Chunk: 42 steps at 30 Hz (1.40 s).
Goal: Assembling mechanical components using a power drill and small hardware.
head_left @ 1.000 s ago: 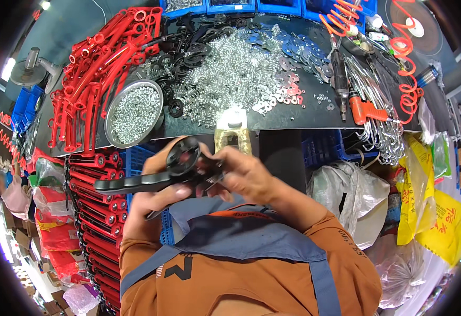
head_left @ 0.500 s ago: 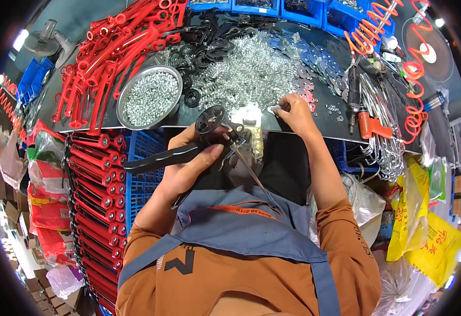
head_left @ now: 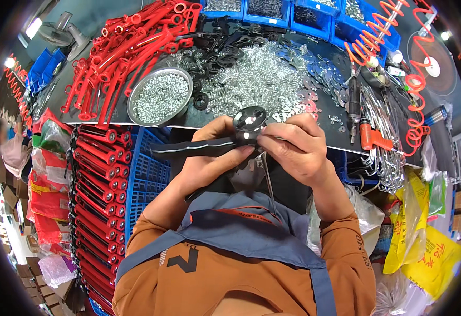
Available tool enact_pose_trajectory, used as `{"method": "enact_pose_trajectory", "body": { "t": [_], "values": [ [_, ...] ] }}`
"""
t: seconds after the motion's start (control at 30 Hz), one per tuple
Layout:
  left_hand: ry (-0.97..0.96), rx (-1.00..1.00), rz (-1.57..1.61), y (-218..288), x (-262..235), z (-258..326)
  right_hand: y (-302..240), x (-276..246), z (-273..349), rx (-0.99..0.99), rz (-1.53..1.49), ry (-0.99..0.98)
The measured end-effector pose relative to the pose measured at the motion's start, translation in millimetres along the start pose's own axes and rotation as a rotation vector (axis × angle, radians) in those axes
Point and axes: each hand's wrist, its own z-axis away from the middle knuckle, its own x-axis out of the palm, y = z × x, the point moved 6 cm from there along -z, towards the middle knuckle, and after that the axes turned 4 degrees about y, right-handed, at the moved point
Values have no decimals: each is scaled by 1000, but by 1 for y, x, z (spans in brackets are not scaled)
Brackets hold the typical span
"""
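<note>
Black handle part (head_left: 212, 148), round head uppermost, is held in the air on my side of the metal bowl (head_left: 133, 105) and off to its right. Left hand (head_left: 201, 167): fingers wrapped behind the handle, thumb pressed along the near side. Right hand (head_left: 300, 145): fingers bunched against the head; cannot tell whether they pinch a small piece. If they do, a slack pinch could lose it down on my side of the bowl, past the edge of the bench (head_left: 336, 139). Flicked forward, it could vanish among the springs (head_left: 265, 76), right of the bowl, and be hard to pick out. Thin metal rod (head_left: 268, 176) slants down below the head; a careless twist could snag it on my apron (head_left: 241, 234). Handle's free end points left, nearer me than the bowl; swung upward, it might clip that rim and spill the contents.
</note>
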Motion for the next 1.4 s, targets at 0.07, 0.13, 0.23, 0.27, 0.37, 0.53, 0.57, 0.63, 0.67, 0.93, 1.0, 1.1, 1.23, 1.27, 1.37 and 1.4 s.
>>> {"method": "enact_pose_trajectory", "body": {
  "t": [0.07,0.13,0.23,0.27,0.37,0.53,0.57,0.63,0.67,0.93,1.0,1.1,1.23,1.27,1.37,1.4],
  "values": [
    [48,80,166,6,7,0,-1,2,-2,12,34,-27],
    [-9,166,97,13,5,1,7,-1,-9,133,-109,-12],
    [-46,148,94,6,3,4,20,5,3,198,-335,-56],
    [-54,189,54,7,2,2,23,7,6,217,-454,-70],
    [-73,301,-89,10,0,-3,28,9,20,268,-590,6],
    [-102,340,-193,20,6,-9,30,41,33,688,-867,-18],
    [-117,328,-198,22,7,-10,28,47,37,726,-855,-69],
    [-166,332,-220,18,11,-7,18,53,52,805,-1009,46],
    [-212,346,-244,17,14,-4,12,55,60,871,-1159,164],
    [-131,160,-116,-32,7,4,77,51,111,1058,-761,63],
    [-165,96,-79,-34,7,2,154,25,110,1169,-277,343],
    [-157,130,-79,-33,11,5,236,38,137,1343,86,173],
    [-128,139,-60,-30,12,17,271,54,153,1030,314,139],
    [-102,126,-25,-30,12,20,275,43,157,1015,311,269],
    [-55,153,-48,-35,6,26,269,35,150,1376,-123,478],
    [-50,164,-76,-36,8,27,262,33,147,1396,-81,400]
  ]
}}
